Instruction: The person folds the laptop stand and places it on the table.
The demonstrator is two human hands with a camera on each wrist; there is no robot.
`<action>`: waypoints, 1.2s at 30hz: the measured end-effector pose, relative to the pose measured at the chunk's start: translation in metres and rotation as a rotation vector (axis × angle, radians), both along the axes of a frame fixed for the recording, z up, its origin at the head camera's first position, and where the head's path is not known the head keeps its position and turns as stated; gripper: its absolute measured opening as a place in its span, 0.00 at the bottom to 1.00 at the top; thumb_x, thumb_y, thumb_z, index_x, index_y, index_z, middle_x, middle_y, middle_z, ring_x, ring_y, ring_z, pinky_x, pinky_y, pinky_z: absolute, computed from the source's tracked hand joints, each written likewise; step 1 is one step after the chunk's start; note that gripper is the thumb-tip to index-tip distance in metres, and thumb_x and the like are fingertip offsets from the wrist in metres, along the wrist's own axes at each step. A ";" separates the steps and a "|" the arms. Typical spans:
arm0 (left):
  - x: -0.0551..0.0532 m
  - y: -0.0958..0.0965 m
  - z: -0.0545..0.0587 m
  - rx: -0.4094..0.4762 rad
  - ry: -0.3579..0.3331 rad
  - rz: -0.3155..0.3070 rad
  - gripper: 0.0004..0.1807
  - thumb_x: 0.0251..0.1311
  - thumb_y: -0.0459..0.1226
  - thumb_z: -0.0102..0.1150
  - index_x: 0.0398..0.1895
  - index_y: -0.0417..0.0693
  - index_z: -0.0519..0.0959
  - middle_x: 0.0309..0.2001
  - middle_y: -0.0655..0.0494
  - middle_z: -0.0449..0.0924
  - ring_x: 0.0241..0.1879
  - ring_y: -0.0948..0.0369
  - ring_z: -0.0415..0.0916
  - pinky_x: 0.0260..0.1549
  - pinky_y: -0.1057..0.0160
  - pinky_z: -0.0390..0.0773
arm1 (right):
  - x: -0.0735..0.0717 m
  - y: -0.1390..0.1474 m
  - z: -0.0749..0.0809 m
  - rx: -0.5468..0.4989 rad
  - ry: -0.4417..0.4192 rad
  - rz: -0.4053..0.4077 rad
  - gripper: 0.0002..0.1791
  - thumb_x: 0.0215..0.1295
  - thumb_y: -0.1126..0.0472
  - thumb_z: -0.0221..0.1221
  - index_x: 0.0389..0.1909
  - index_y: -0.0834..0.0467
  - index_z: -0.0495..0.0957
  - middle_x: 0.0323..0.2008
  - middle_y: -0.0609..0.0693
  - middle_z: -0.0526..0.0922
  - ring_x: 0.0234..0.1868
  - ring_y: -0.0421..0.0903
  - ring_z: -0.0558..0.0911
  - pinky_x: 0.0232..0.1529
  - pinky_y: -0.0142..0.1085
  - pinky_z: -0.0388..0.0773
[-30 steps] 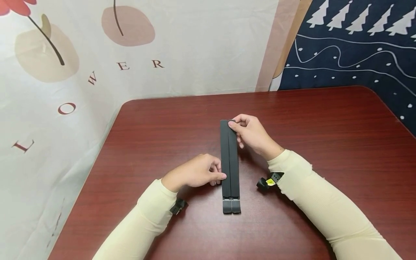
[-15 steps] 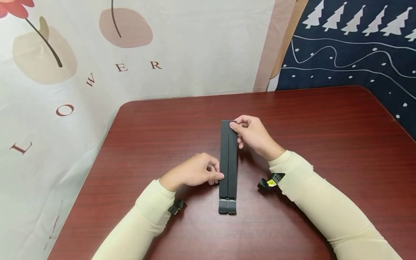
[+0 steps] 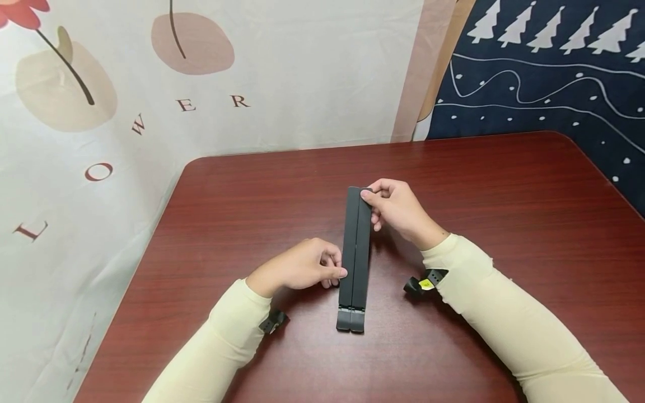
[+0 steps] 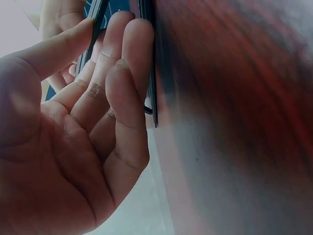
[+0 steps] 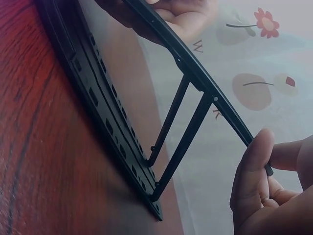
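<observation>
A black folding laptop stand (image 3: 355, 246) stands on the table, its two long bars side by side. In the right wrist view, its upper arm (image 5: 195, 73) is raised at a slant over the slotted base (image 5: 105, 112), with struts (image 5: 183, 142) between them. My right hand (image 3: 400, 212) pinches the far end of the upper arm between thumb and fingers. Lower down, my left hand (image 3: 304, 264) holds the stand's left edge, thumb on top. The left wrist view shows that hand's fingers (image 4: 138, 54) reaching in between the upper arm and the base.
The stand rests on a reddish-brown wooden table (image 3: 242, 201). A pale printed cloth (image 3: 302, 73) hangs behind and to the left; a dark blue cloth (image 3: 539, 84) with white trees hangs at the back right. Both wrists carry small black cameras (image 3: 415, 286).
The stand's far end and my right hand have shifted slightly right, and its near end slightly left, so it now tilts a little. My left hand keeps its hold.
</observation>
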State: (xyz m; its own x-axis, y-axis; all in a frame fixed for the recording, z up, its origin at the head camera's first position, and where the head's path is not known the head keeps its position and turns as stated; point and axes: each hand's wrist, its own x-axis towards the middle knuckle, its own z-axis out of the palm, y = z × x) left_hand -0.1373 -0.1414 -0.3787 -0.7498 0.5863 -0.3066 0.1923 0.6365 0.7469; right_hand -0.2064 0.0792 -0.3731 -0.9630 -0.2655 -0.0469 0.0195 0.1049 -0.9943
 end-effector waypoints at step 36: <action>-0.009 0.013 -0.001 0.074 -0.152 -0.045 0.09 0.67 0.35 0.62 0.28 0.42 0.82 0.23 0.52 0.85 0.22 0.61 0.83 0.27 0.63 0.83 | 0.009 0.031 0.001 0.044 0.000 -0.017 0.08 0.73 0.63 0.57 0.40 0.65 0.72 0.18 0.45 0.78 0.16 0.39 0.77 0.21 0.34 0.81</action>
